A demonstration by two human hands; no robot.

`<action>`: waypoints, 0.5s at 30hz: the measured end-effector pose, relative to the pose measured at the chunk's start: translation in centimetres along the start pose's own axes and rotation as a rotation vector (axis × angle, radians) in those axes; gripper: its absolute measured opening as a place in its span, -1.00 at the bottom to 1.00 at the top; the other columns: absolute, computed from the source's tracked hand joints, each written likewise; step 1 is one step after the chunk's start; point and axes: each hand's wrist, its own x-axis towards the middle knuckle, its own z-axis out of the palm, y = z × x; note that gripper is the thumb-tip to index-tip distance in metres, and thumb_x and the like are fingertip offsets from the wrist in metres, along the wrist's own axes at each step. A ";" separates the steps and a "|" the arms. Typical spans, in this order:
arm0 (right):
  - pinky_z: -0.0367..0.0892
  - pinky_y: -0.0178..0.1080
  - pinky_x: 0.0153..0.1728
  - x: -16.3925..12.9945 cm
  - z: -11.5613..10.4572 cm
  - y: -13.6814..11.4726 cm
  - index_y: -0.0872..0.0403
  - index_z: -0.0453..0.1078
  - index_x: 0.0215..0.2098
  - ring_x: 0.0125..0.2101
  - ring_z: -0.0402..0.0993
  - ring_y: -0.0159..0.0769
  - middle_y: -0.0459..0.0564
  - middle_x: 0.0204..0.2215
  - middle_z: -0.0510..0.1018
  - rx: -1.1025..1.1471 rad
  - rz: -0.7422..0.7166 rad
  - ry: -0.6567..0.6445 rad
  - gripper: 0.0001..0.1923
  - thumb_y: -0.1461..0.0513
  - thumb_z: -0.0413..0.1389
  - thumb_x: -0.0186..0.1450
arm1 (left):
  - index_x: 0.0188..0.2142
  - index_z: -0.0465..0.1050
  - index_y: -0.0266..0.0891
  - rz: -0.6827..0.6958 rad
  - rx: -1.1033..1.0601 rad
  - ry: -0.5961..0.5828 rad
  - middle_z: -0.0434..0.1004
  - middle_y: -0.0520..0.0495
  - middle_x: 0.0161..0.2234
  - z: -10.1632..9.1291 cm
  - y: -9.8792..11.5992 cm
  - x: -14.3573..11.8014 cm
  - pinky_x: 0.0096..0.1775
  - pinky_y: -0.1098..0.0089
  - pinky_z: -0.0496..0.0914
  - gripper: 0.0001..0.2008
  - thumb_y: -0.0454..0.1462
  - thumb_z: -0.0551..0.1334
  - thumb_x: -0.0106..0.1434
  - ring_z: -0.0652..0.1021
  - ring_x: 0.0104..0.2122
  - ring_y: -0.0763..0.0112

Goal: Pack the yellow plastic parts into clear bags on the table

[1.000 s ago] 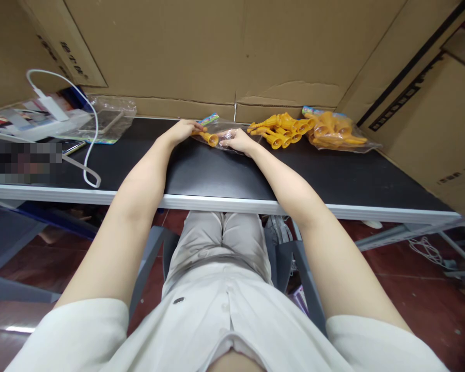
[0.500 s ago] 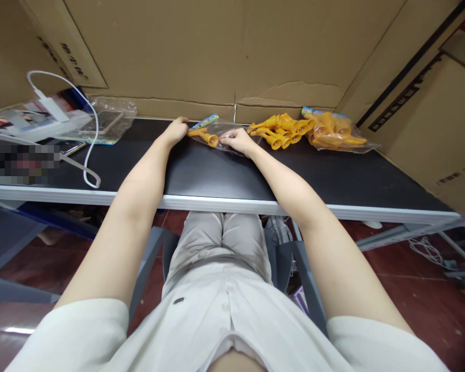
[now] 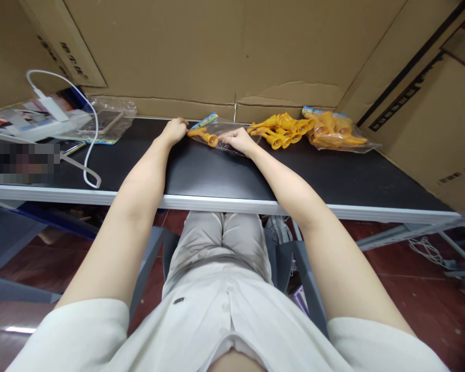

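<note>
The left hand [image 3: 174,131] lies at the far edge of the table [image 3: 217,175], fingers curled and pinching the narrow end of an orange toy [image 3: 203,135]; the toy runs from those fingertips toward the right, its wide end just short of the right fingers, and it sits at the mouth of a clear bag [image 3: 221,135]. The right hand [image 3: 238,139] rests on the bag, fingers bent and pressing the film flat against the table; whether they actually pinch the film cannot be told. The bag lies between the two hands, its coloured header strip beyond the left fingertips, near the cardboard wall [image 3: 232,51]. Just past the right fingers, further right, lies a loose pile of toys [image 3: 281,130] of the same orange; beyond that, touching it, a filled bag [image 3: 337,133] of them. Well to the left of the left fingers, a white cable [image 3: 91,139] loops over the table beside a charger [image 3: 50,106] and an empty clear pack [image 3: 108,121]. Both forearms cross the near rim of the table.
</note>
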 end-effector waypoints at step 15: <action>0.18 -0.03 0.54 -0.9 -0.8 -1.3 0.12 0.71 0.15 0.49 0.38 -0.06 0.11 0.29 0.64 -0.142 0.022 -0.179 -0.42 0.46 0.25 0.17 | 0.32 0.62 -0.46 0.106 0.274 -0.054 0.57 -0.37 0.37 -0.3 1.3 -1.3 0.43 0.23 0.33 -0.36 -0.37 0.04 0.36 0.50 0.41 -0.01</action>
